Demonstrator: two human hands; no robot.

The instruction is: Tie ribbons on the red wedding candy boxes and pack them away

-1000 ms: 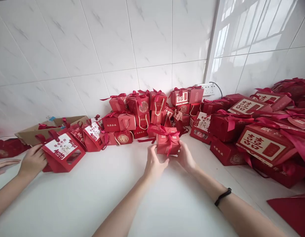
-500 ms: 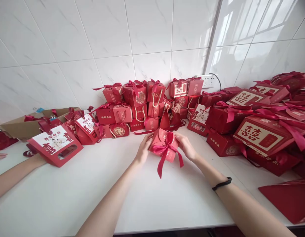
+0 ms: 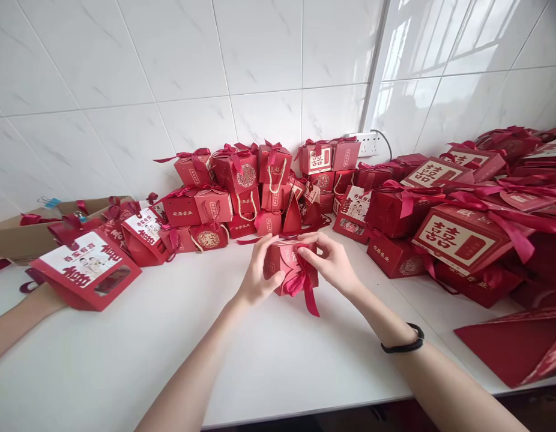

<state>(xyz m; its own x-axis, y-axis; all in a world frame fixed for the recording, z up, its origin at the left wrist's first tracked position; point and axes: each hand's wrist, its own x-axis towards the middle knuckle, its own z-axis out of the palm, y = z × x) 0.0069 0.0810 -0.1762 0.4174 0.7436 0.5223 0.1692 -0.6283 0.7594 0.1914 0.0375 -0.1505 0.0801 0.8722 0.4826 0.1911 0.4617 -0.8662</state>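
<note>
Between my two hands a small red gift box (image 3: 275, 259) rests on the white table (image 3: 260, 360). A crimson ribbon (image 3: 300, 281) is tied in a bow on its front, and one tail hangs down to the right. My left hand (image 3: 259, 273) grips the box's left side, thumb on the front and fingers over the top edge. From the right, my right hand (image 3: 329, 263) holds the top edge, its thumb by the upper part of the ribbon. The ends of its fingers are partly hidden behind the box.
Red gift boxes (image 3: 210, 201) are stacked along the tiled wall, with a larger pile (image 3: 467, 234) at right. Another person's arm (image 3: 30, 315) reaches in at left behind a windowed red box (image 3: 86, 270). An open cardboard box (image 3: 17, 237) and a power strip (image 3: 365, 144) stand behind.
The gift box has been tipped more upright, so its bowed face now points toward me. Both hands have shifted up to its top edge. The view has swung slightly right.
</note>
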